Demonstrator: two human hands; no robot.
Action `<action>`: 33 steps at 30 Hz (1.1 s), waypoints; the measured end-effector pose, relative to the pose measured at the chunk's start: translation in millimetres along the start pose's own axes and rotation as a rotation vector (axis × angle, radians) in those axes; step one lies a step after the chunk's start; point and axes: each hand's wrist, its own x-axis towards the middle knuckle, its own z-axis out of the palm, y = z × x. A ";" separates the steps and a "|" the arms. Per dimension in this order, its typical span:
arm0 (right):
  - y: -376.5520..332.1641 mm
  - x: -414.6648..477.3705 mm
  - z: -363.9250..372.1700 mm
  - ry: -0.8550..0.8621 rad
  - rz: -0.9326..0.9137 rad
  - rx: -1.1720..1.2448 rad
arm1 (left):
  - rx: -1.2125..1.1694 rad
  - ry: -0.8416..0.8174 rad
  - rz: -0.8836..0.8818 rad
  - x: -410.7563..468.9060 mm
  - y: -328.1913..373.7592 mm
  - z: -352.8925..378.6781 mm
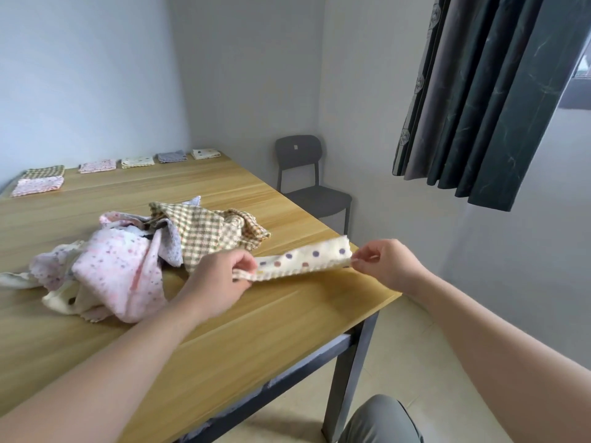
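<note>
Cream terry cloth w/ purple and orange-brown polka dots (303,259) is up in the air, pulled into a narrow band btwn both hands, just above the near right corner of the light wooden counter (271,314).

Left grip (220,278): fingers and thumb curled round the cloth's left end, bunching it. Right grip (385,266): thumb and forefinger pinched together on the right-end corner, other fingers tucked in.

Handling, as a judgement: v. light, soft and limp, no stiffness of its own, so it will sag wherever tension drops. The textured weave should make it non-slippery, and nothing about it is fragile. Best hold is at corners or short edges, one per hand, so it hangs flat and can be laid down square. A mid-cloth grab would only bunch it.

Just left of the left grip sits a loose heap of unfolded cloths (128,260): pink floral, green-beige check, white. Can't tell if the dotted cloth touches it. A row of folded cloth squares (134,162) lies along the far edge, well apart from the heap.

Writing: none readable. The dark grey plastic chair (295,146) has a small pale sticker on its back, too small to read. The dark green curtain (479,91) shows round motifs, no legible text.
</note>
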 end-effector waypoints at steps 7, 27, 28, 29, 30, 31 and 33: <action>13.9 -18.3 12.1 -0.048 -0.102 -0.194 | 0.115 0.008 0.076 -18.0 -14.8 30.7; -20.5 -15.3 57.0 0.182 -0.278 -0.344 | 0.246 -0.096 0.117 37.3 50.1 71.0; -20.2 -14.0 61.7 0.174 -0.243 -0.341 | 0.233 -0.120 0.098 39.0 47.9 75.7; -19.3 -12.9 64.9 0.207 -0.212 -0.318 | 0.225 -0.137 0.078 39.0 45.4 79.5; -17.2 -11.3 67.0 0.265 -0.175 -0.285 | 0.219 -0.145 0.062 37.7 42.0 83.7; -15.2 -9.8 67.6 0.332 -0.122 -0.239 | 0.217 -0.145 0.055 35.9 39.3 86.9; -10.2 -2.6 64.0 0.424 0.032 -0.098 | 0.226 -0.155 0.059 35.2 35.6 90.9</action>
